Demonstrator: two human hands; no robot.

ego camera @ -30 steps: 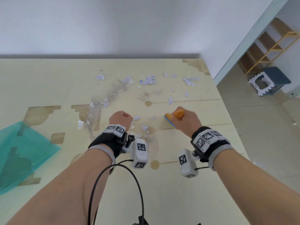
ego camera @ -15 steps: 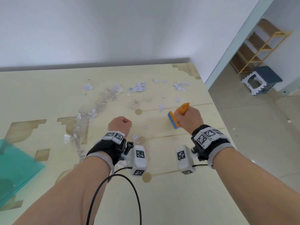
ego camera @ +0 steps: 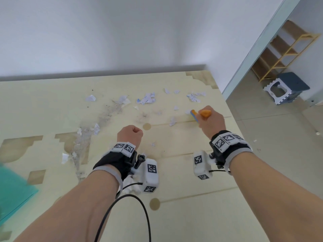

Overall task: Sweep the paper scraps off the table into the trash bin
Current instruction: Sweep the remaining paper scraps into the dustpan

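Right hand pushed brush farther — paper scraps ahead.

1. One pale yellow wooden table, the landmark.
2. Roughly fifteen or more white torn paper scraps on the table; smaller bits are too small to count.
3. One orange-handled blue brush above the table.
4. Two hands: left hand, right hand.
5. One grey-and-white plastic stool right of the table.

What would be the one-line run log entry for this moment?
right hand: grips brush | left hand: fist, holds nothing | paper scraps: on table
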